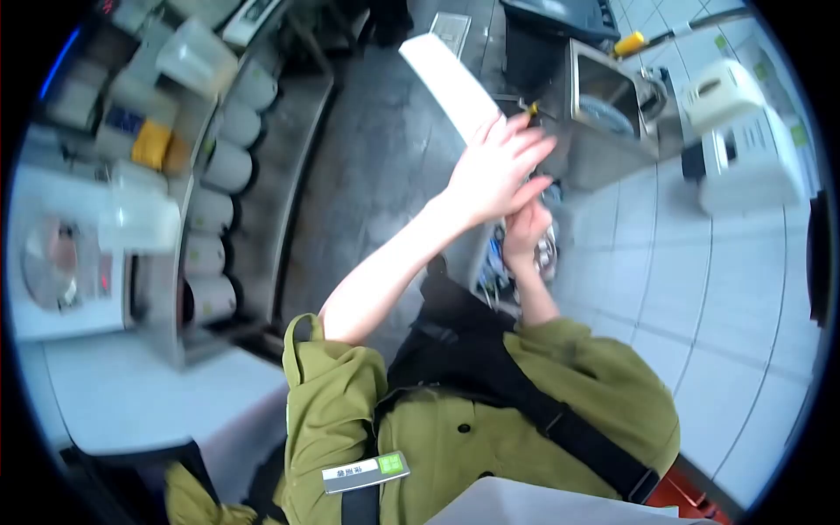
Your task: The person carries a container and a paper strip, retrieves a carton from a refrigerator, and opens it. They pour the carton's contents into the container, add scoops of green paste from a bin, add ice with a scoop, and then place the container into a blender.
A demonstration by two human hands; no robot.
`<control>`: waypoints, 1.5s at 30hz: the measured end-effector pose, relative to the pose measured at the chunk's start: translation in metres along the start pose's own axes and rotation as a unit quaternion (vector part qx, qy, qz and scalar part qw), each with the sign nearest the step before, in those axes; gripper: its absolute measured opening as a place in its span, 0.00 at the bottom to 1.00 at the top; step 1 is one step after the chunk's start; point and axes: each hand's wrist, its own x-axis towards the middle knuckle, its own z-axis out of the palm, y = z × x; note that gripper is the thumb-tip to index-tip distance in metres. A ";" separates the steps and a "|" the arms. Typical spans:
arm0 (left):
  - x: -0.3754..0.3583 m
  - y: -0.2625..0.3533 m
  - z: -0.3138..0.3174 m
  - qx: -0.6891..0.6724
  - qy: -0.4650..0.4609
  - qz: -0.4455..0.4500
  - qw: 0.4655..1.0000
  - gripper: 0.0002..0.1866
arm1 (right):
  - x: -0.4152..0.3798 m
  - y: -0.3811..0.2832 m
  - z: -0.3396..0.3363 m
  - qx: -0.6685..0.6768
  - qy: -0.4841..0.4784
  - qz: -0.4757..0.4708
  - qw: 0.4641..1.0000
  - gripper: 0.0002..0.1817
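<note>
My left hand [500,168] is raised in front of me with its fingers stretched out and a little apart, pointing right. A long, flat white strip [451,83], which looks like paper, reaches up and left from behind this hand. Just below and partly behind it, my right hand [528,232] has its fingers curled in. The left hand covers the near end of the strip, so what the right fingers hold cannot be made out.
Metal shelving with several white containers [229,166] runs along the left. A metal sink [584,87] stands ahead on the right. White dispensers [752,166] hang on the tiled right wall. Ahead is a dark bin [535,52]. Cluttered items [490,262] lie below my hands.
</note>
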 end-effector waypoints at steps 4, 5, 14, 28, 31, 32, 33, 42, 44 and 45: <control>0.075 -0.114 0.014 0.034 -0.173 0.010 0.984 0.14 | 0.099 0.032 0.062 0.027 0.001 0.037 0.999 0.25; 0.092 -0.140 0.019 0.029 -0.178 -0.003 0.984 0.10 | 0.124 0.043 0.078 0.010 -0.002 0.010 1.000 0.26; 0.294 -0.433 0.022 -0.082 0.031 0.004 0.996 0.03 | 0.403 0.135 0.254 -0.049 0.030 -0.010 0.998 0.17; 0.798 -0.908 0.153 0.068 0.245 -0.101 0.962 0.08 | 0.961 0.328 0.282 -0.113 0.214 -0.063 0.968 0.19; 0.838 -1.018 0.195 -0.148 0.226 -0.347 0.898 0.10 | 1.100 0.371 0.315 -0.033 0.211 -0.039 0.976 0.20; 0.837 -1.059 0.214 -0.205 0.246 -0.364 0.874 0.11 | 1.146 0.383 0.323 -0.010 0.198 -0.015 0.980 0.20; 0.839 -1.103 0.231 -0.264 0.270 -0.375 0.847 0.13 | 1.196 0.398 0.331 0.013 0.186 0.003 0.983 0.21; 1.017 -1.444 0.366 -0.479 0.420 -0.364 0.680 0.18 | 1.637 0.564 0.527 0.081 0.147 -0.055 0.984 0.20; 1.058 -1.501 0.404 -0.481 0.425 -0.414 0.645 0.18 | 1.713 0.572 0.568 0.128 0.099 0.026 0.986 0.20; 1.084 -1.533 0.422 -0.482 0.424 -0.443 0.626 0.17 | 1.755 0.578 0.582 0.136 0.078 0.021 0.987 0.20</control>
